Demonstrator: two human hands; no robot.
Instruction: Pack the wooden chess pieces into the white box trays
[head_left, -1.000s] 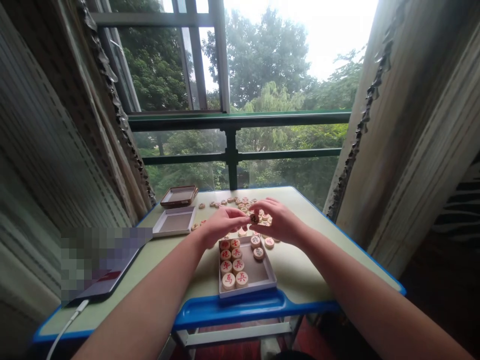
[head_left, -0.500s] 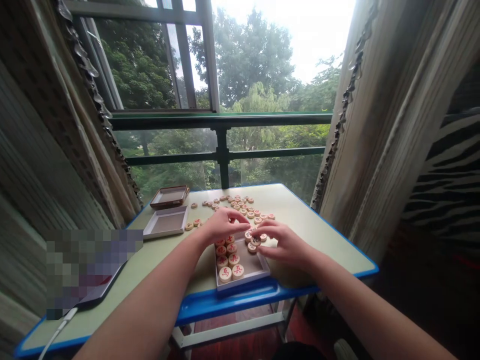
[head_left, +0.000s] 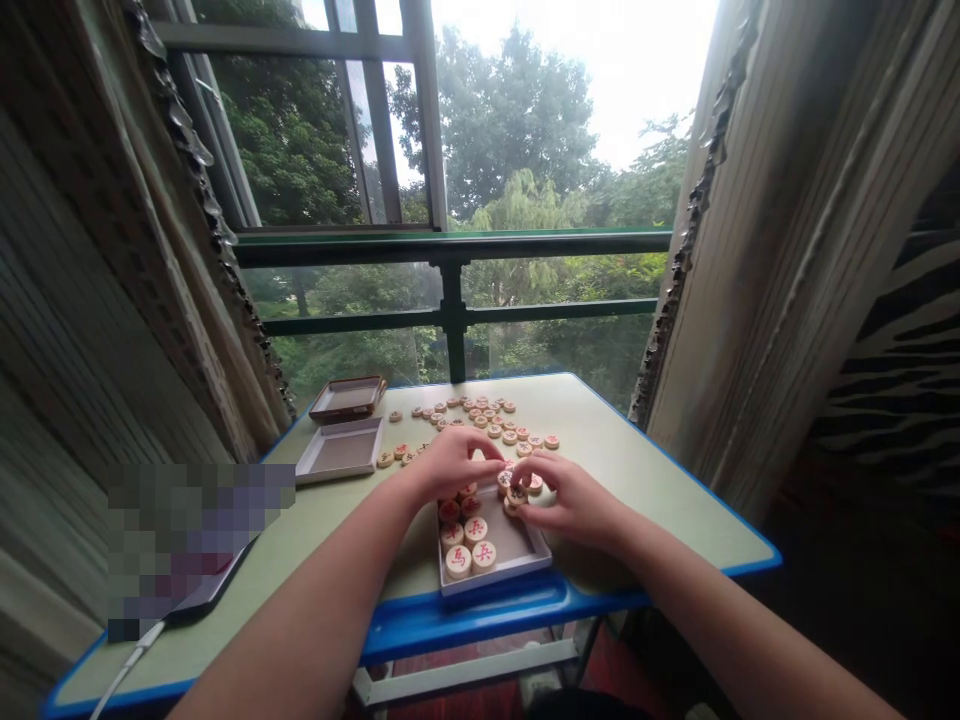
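Note:
My right hand (head_left: 571, 497) is closed, pinching a dark-marked xiangqi piece (head_left: 517, 494) between thumb and fingertips over the far right part of a shallow white box (head_left: 495, 580). Beside that piece, another dark-marked xiangqi piece (head_left: 505, 480) shows at the box's far end. My left hand (head_left: 456, 460) hovers over the box's far left corner, its fingers curved and thumb apart, with nothing visible in them. Red-marked xiangqi pieces (head_left: 484, 556) stand in two columns along the box's left side. The farther ones are partly hidden by my left hand.
More xiangqi pieces (head_left: 510, 437) lie scattered across the far part of the table (head_left: 637, 500). A white box lid (head_left: 341, 450) and a brown-edged tray (head_left: 347, 398) lie at the left. A blurred device with a cable (head_left: 135, 655) lies near left. Curtains and a railing (head_left: 562, 243) stand beyond.
The view has shifted slightly. My right hand keeps its pinch on a piece low over the box. My left hand's fingertips have dropped a little closer to the right hand.

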